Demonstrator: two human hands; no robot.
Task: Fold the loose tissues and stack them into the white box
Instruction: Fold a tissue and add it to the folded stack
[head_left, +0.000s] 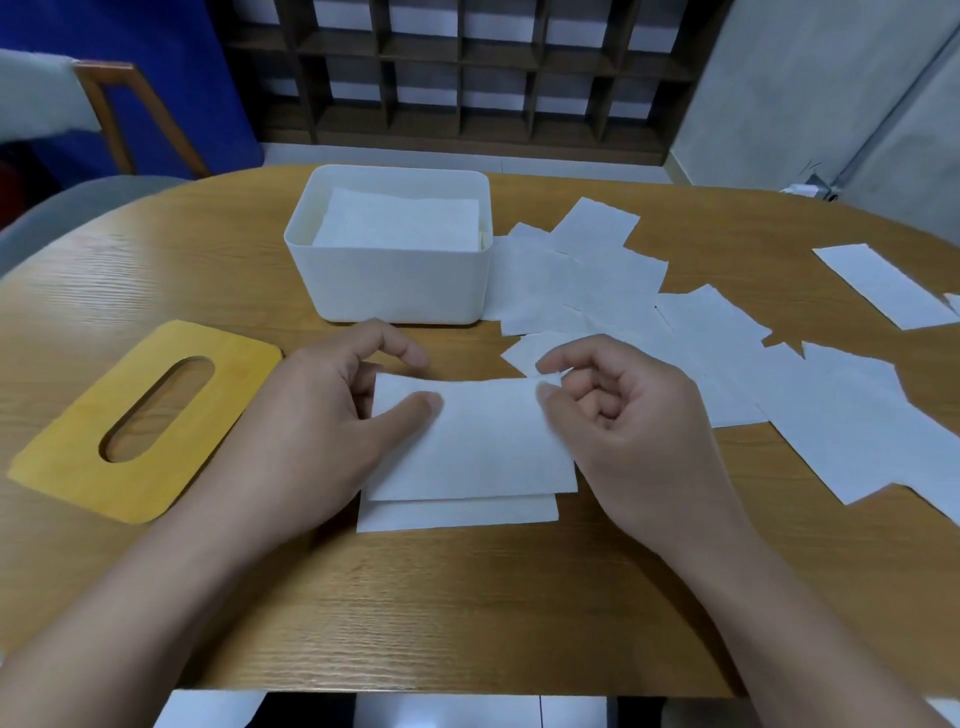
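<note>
Head-worn view, forward and down — close over table

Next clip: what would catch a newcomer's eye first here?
Both hands at the centre: the left hand and the right hand pinch a tissue being folded on the wooden table. Behind them stands the white box with folded tissues inside, loose tissues scattered to its right. A yellow slotted lid lies left.
</note>
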